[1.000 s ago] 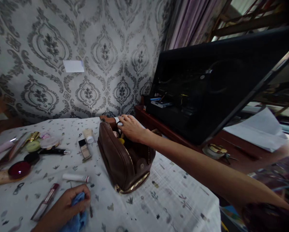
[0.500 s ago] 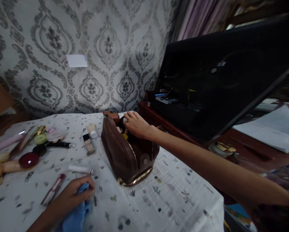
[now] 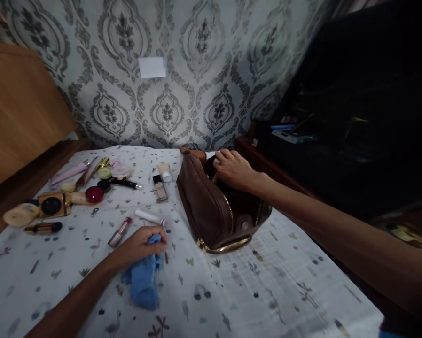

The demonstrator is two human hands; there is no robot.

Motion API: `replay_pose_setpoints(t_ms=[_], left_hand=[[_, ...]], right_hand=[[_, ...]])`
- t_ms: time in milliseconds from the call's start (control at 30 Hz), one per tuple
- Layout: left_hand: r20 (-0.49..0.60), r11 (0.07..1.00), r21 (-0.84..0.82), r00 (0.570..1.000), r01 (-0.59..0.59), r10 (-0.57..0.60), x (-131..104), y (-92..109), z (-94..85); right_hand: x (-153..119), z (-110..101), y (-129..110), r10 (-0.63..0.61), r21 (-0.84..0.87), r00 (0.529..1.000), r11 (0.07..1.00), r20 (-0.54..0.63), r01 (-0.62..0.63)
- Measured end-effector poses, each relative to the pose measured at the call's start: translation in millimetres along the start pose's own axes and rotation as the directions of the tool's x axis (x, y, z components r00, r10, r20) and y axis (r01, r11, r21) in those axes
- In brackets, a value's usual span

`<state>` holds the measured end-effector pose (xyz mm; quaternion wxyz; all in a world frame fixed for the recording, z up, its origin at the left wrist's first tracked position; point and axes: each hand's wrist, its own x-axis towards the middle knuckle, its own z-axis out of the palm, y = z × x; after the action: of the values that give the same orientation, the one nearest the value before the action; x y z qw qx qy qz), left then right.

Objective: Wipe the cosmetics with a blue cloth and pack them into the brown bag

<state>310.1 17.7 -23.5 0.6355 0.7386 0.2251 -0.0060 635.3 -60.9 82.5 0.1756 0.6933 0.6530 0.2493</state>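
My left hand [image 3: 144, 245] is closed round a crumpled blue cloth [image 3: 144, 284], which hangs down onto the patterned tablecloth. An unzipped brown bag [image 3: 207, 206] with gold zips stands at the middle of the table. My right hand [image 3: 234, 169] reaches over its far right rim, with fingertips bent down at the opening; what they hold, if anything, is hidden. Between my left hand and the bag lies a white tube [image 3: 150, 217]. A dark-red-capped lip gloss [image 3: 120, 232] is just behind my left hand. A foundation bottle [image 3: 159, 188] and a cream tube [image 3: 164, 172] lie left of the bag.
Several cosmetics, among them a red round compact [image 3: 94, 195], a black pencil [image 3: 126, 183] and a brush [image 3: 43, 228], lie at the left. A wooden panel [image 3: 24, 108] stands at far left. A large black screen [image 3: 366, 122] rises at the right; patterned wallpaper is behind.
The view has swung left, so everything sits further right and more cosmetics show. My right hand stays at the bag's opening, and my left hand still holds the cloth.
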Motion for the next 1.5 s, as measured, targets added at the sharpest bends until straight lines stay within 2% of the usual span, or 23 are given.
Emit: replay_pose_setpoints(t_ms=[100,400,667,800,933,967,1033,1100,1167,1200,1267,1333,1433,1500], left_hand=[[-0.013,1.000,0.000,1.000,-0.012,0.012,-1.4,4.6,0.8],[-0.055,0.999,0.039,0.998,-0.038,0.040,-1.8,10.2,5.0],[-0.077,0.991,0.116,0.994,-0.067,0.076,-6.7,18.1,3.1],[-0.082,0.987,0.138,0.992,-0.086,0.098,-8.8,20.3,2.4],[-0.099,0.978,0.157,0.983,-0.136,0.152,-8.0,16.2,-0.3],[-0.107,0.972,0.176,0.979,-0.155,0.175,-7.6,14.9,-1.6],[-0.135,0.949,0.258,0.966,-0.179,0.219,-7.0,13.2,-5.3],[-0.175,0.918,0.356,0.953,-0.174,0.248,-7.0,13.7,-9.9],[-0.204,0.889,0.418,0.935,-0.185,0.290,-7.5,16.7,-15.0],[-0.213,0.878,0.436,0.926,-0.196,0.313,-8.1,18.9,-17.6],[-0.230,0.856,0.475,0.910,-0.205,0.346,-10.3,23.6,-22.8],[-0.269,0.828,0.540,0.901,-0.151,0.340,-14.4,26.4,-27.7],[-0.378,0.748,0.663,0.851,-0.026,0.365,-24.4,21.0,-34.0],[-0.406,0.691,0.723,0.809,-0.001,0.426,-32.9,8.8,-37.2]], right_hand=[[1.1,2.8,0.7,-0.012,-0.005,1.000,1.000,-0.024,0.012],[2.6,22.2,5.2,-0.029,-0.030,0.981,0.999,-0.194,0.024],[-2.4,24.2,4.0,-0.033,0.001,0.964,0.999,-0.265,0.034],[-7.0,14.8,5.1,-0.005,0.036,0.961,0.999,-0.277,0.016],[-14.1,-18.6,-0.1,0.092,0.151,0.926,0.988,-0.366,-0.038],[-18.1,-30.8,-6.0,0.122,0.207,0.902,0.978,-0.414,-0.037],[-29.8,-56.4,-27.5,0.180,0.346,0.818,0.938,-0.546,0.025],[-44.1,-77.1,-62.9,0.190,0.465,0.725,0.863,-0.662,0.198],[-55.7,-86.7,-108.0,0.100,0.504,0.679,0.750,-0.727,0.429],[-59.0,-86.6,-131.5,0.031,0.496,0.672,0.700,-0.740,0.513],[-59.4,-78.4,-174.0,-0.013,0.528,0.710,0.659,-0.704,0.536],[-53.6,-64.6,-205.4,-0.015,0.609,0.789,0.627,-0.614,0.486],[-41.3,-45.6,-230.6,0.048,0.733,0.903,0.604,-0.426,0.313],[-34.3,-37.6,-237.8,0.087,0.778,0.939,0.587,-0.334,0.222]])
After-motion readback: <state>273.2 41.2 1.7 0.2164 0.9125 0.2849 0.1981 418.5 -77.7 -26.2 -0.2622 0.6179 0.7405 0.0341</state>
